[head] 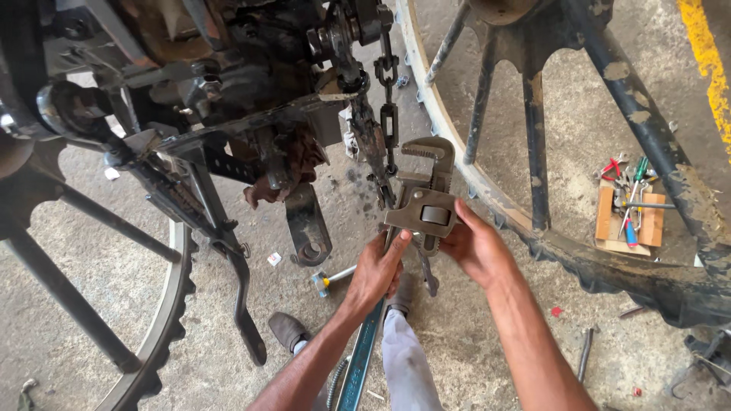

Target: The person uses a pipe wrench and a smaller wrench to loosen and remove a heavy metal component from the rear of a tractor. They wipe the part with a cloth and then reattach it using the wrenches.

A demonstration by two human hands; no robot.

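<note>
**Pipe wrench held at a tractor's rear linkage**

We see the iron cage wheel at right, then the black linkage and hanging chain. Our left hand grips the pipe wrench by its blue handle; our right hand clasps the wrench's head beside the chain.

Grey-brown pipe wrench with a blue handle; black chain; red and green screwdrivers; yellow floor stripe.
</note>
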